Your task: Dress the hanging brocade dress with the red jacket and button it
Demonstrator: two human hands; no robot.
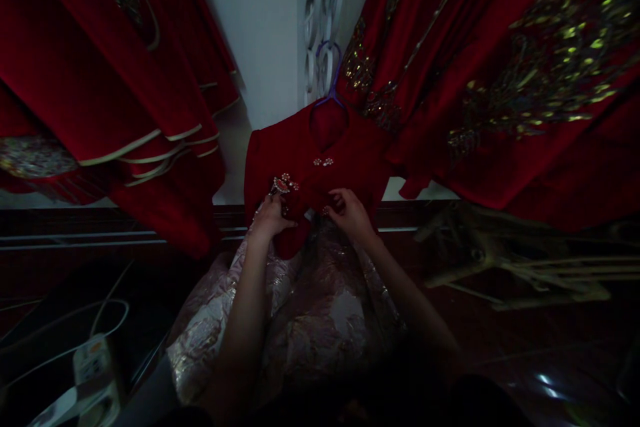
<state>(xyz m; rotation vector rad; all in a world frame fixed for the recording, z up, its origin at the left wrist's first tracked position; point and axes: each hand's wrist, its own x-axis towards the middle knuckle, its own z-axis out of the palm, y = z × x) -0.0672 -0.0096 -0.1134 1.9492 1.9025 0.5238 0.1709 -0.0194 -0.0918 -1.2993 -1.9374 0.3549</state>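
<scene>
A red sleeveless top [280, 153] with jewelled ornaments [285, 183] hangs on a purple hanger [331, 90] in front of me. My left hand [273, 217] grips the left front of the top just below the largest ornament, fingers curled over the cloth. My right hand [349, 213] pinches the other front edge beside a small jewelled fastener [326, 211]. Between both hands the lower front gapes apart. Beneath it spreads a shiny pale-pink brocade skirt [320, 293], partly behind my forearms. Dim light hides fine detail at the fingertips.
Red garments with cream trim [165, 107] hang at left. More red garments with gold sequins [565, 67] hang at right, above a folded wooden stand [500, 260]. A white scrolled metal rack [311, 20] stands behind. A power strip [95, 367] with cables lies lower left.
</scene>
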